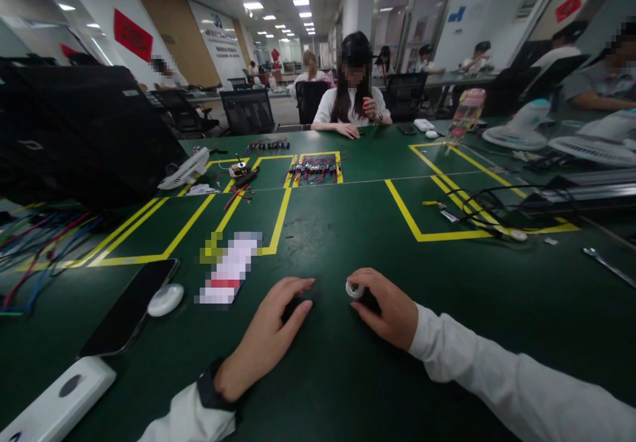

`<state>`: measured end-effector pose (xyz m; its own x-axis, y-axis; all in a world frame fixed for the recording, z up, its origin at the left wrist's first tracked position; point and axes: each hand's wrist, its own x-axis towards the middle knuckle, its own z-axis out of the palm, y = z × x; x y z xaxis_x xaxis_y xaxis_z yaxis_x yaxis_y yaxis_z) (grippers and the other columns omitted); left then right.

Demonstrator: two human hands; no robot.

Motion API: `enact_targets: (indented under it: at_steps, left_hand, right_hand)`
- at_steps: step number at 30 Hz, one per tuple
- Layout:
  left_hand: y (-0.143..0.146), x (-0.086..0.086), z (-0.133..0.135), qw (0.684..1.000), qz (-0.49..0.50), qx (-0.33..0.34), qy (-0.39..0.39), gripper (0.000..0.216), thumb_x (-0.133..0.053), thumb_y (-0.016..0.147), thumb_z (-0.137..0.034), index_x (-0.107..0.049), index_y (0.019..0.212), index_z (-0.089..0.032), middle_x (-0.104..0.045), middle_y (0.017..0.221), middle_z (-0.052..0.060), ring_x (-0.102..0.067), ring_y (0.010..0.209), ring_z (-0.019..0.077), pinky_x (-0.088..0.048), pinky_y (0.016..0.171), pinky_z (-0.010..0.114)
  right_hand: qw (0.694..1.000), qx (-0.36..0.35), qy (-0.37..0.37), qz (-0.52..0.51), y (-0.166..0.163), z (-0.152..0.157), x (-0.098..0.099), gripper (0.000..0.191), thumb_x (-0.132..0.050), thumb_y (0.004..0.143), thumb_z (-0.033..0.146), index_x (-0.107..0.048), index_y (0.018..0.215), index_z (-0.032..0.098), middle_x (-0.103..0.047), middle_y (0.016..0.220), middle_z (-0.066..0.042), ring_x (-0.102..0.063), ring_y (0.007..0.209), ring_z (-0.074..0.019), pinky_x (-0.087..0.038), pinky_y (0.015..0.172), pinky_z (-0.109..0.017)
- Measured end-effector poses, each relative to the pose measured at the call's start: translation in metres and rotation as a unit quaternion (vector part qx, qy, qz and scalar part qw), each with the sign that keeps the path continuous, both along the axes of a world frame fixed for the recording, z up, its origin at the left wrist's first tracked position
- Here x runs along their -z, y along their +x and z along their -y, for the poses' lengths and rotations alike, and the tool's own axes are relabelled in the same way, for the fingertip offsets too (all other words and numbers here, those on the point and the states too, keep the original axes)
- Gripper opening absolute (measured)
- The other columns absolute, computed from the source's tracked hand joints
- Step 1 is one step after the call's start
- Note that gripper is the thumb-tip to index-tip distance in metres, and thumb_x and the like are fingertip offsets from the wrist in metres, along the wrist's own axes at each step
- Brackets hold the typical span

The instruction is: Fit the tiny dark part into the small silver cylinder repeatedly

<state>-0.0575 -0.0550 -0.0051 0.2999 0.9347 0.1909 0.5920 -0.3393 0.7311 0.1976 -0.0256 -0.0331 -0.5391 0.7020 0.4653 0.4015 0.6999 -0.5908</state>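
My left hand (pixel 278 319) rests low over the green table (pixel 318 376), its thumb and fingers curved and apart. A dark patch lies between its fingertips; I cannot tell whether it is a thing or shadow. At the right, my right hand (pixel 390 306) has thumb and fingers around a small round white piece (pixel 354 289) with a ring-like top. A gap of bare table separates the two hands. Left of my left hand lies a blurred white and red paper slip or packet (pixel 231 270).
A black phone (pixel 130 309), a white oval case (pixel 165 300) and a white box-like device (pixel 59 399) lie at left. Wire bundles (pixel 315 169) sit farther back. Black cables (pixel 472 210) and a wrench (pixel 609 266) are at right. A person (pixel 352 91) sits opposite.
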Motion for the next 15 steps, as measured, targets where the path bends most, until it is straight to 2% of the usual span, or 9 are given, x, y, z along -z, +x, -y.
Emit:
enact_targets:
  at_steps: [3, 6, 8, 12, 15]
  left_hand:
    - [0.038, -0.011, -0.005, 0.997, 0.036, 0.066, 0.01, 0.035, -0.051, 0.092, -0.024, -0.052, 0.126, -0.029, -0.056, 0.123, 0.007, -0.052, 0.113, 0.0224, -0.043, 0.098, 0.04]
    - [0.062, -0.018, -0.014, 0.993, 0.059, 0.098, 0.032, 0.023, -0.052, 0.091, -0.019, -0.066, 0.108, -0.027, -0.061, 0.111, 0.005, -0.056, 0.106, 0.0206, -0.046, 0.094, 0.037]
    - [0.068, -0.019, -0.019, 0.993, 0.071, 0.089, 0.042, 0.018, -0.056, 0.088, -0.017, -0.069, 0.099, -0.025, -0.063, 0.104, 0.005, -0.058, 0.099, 0.0196, -0.047, 0.09, 0.035]
    - [0.067, -0.017, -0.022, 0.995, 0.087, 0.051, 0.014, 0.019, -0.062, 0.084, -0.015, -0.068, 0.101, -0.023, -0.063, 0.1, 0.003, -0.06, 0.09, 0.0172, -0.049, 0.081, 0.031]
    - [0.069, -0.016, -0.023, 0.995, 0.094, 0.043, 0.006, 0.013, -0.063, 0.084, -0.016, -0.07, 0.092, -0.022, -0.063, 0.095, 0.002, -0.06, 0.089, 0.0167, -0.048, 0.08, 0.03]
  right_hand:
    - [0.999, 0.031, -0.009, -0.002, 0.001, 0.0, 0.006, 0.052, -0.053, 0.083, 0.02, -0.033, 0.131, 0.015, -0.044, 0.119, -0.011, -0.046, 0.11, -0.0162, -0.043, 0.099, -0.034]
    - [0.999, 0.037, -0.015, 0.002, 0.001, 0.0, 0.01, 0.053, -0.055, 0.084, 0.023, -0.032, 0.131, 0.016, -0.046, 0.117, -0.01, -0.048, 0.108, -0.0149, -0.045, 0.097, -0.032]
    - [0.999, 0.033, -0.016, 0.003, 0.002, -0.001, 0.01, 0.051, -0.055, 0.085, 0.025, -0.032, 0.13, 0.017, -0.045, 0.118, -0.009, -0.047, 0.109, -0.0147, -0.044, 0.097, -0.032]
    - [0.999, 0.023, -0.026, 0.004, 0.002, -0.002, 0.007, 0.048, -0.055, 0.084, 0.024, -0.035, 0.128, 0.019, -0.045, 0.119, -0.007, -0.046, 0.11, -0.014, -0.044, 0.097, -0.032]
    - [0.999, 0.012, -0.042, 0.007, 0.002, -0.003, 0.004, 0.045, -0.054, 0.084, 0.023, -0.037, 0.125, 0.02, -0.046, 0.117, -0.006, -0.046, 0.108, -0.013, -0.043, 0.096, -0.031]
